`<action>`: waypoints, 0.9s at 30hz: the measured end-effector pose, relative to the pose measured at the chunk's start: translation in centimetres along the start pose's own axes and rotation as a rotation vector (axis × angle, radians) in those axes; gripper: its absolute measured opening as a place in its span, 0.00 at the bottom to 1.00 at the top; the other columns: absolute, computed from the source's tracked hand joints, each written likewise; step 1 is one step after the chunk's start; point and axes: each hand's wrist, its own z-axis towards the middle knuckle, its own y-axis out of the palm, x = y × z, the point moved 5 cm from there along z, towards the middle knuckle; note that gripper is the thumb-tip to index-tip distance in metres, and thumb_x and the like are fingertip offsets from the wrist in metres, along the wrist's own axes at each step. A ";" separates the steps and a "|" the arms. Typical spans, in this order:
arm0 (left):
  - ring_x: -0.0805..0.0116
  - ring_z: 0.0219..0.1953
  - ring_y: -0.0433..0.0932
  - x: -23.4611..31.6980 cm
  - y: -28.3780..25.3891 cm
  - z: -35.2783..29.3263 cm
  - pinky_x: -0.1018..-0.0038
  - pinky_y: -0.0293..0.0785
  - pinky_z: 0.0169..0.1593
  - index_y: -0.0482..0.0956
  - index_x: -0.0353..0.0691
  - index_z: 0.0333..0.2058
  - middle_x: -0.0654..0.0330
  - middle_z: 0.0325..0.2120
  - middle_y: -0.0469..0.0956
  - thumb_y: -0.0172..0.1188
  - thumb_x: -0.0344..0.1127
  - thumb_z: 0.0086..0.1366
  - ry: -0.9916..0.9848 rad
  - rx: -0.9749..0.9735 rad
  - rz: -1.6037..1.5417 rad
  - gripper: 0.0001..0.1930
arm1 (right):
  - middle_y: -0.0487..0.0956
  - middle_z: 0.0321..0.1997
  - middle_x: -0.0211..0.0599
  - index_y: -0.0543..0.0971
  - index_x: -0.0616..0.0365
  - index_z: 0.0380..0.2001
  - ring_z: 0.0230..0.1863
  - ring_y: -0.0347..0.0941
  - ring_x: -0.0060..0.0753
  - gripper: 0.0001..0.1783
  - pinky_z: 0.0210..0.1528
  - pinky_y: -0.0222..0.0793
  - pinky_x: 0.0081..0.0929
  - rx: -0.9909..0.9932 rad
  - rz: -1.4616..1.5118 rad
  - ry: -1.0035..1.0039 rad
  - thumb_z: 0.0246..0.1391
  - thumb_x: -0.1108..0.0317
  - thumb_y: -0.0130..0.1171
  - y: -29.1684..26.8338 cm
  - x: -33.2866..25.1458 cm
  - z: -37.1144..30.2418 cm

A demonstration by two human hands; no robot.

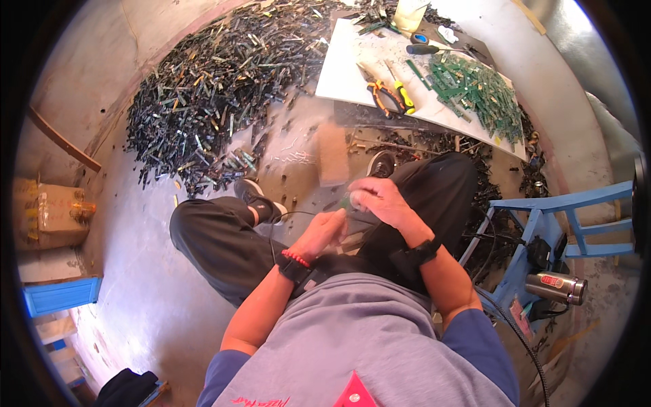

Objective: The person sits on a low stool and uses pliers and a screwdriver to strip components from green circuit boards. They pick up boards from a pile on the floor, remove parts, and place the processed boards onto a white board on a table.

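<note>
Between my two hands, above my lap, is a small thin green strip (344, 203) that looks like a piece of circuit board. My left hand (324, 232), with red beads and a black band at the wrist, pinches its lower end. Close by on the upper right, my right hand (384, 201) has thumb and fingers drawn together; whatever they hold is covered by the fingers. A brown block (333, 154), slightly blurred, stands on the floor just beyond the hands.
A large heap of dark strips (210, 88) covers the floor ahead left. On a white board (346, 61) lie orange-handled pliers (385, 96), a yellow-handled tool (404, 97), a screwdriver (424, 49) and piled green boards (475, 91). A blue stool (536, 230) with a metal flask (553, 287) is at right.
</note>
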 end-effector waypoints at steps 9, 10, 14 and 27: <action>0.76 0.18 0.65 -0.6 -0.1 -0.2 0.80 0.62 0.25 0.69 0.39 0.20 0.64 0.17 0.70 0.41 0.53 0.70 -0.052 -0.031 -0.068 0.26 | 0.77 0.31 0.43 0.78 0.62 0.35 0.32 0.75 0.40 0.11 0.37 0.70 0.32 0.898 -0.620 -0.336 0.48 0.69 0.60 -10.7 -9.0 2.1; 0.76 0.19 0.65 -0.6 -0.1 -0.1 0.80 0.62 0.25 0.69 0.39 0.20 0.64 0.17 0.69 0.41 0.53 0.70 -0.056 -0.035 -0.074 0.26 | 0.78 0.32 0.43 0.78 0.61 0.36 0.33 0.75 0.41 0.12 0.39 0.70 0.33 0.887 -0.670 -0.341 0.48 0.68 0.60 -11.1 -9.6 2.7; 0.76 0.19 0.65 -0.2 -0.1 -0.3 0.80 0.62 0.25 0.69 0.39 0.20 0.64 0.17 0.69 0.41 0.53 0.70 -0.015 -0.041 -0.095 0.26 | 0.78 0.37 0.45 0.78 0.60 0.38 0.39 0.74 0.46 0.16 0.43 0.68 0.36 0.775 -0.892 -0.377 0.47 0.62 0.61 -10.5 -11.6 5.1; 0.76 0.19 0.65 -0.2 -1.3 -0.8 0.81 0.61 0.24 0.69 0.39 0.21 0.64 0.16 0.68 0.41 0.53 0.70 0.014 -0.002 -0.114 0.26 | 0.77 0.42 0.47 0.72 0.61 0.50 0.51 0.67 0.45 0.31 0.56 0.55 0.36 0.536 -1.399 -0.321 0.43 0.55 0.63 -7.6 -11.5 10.7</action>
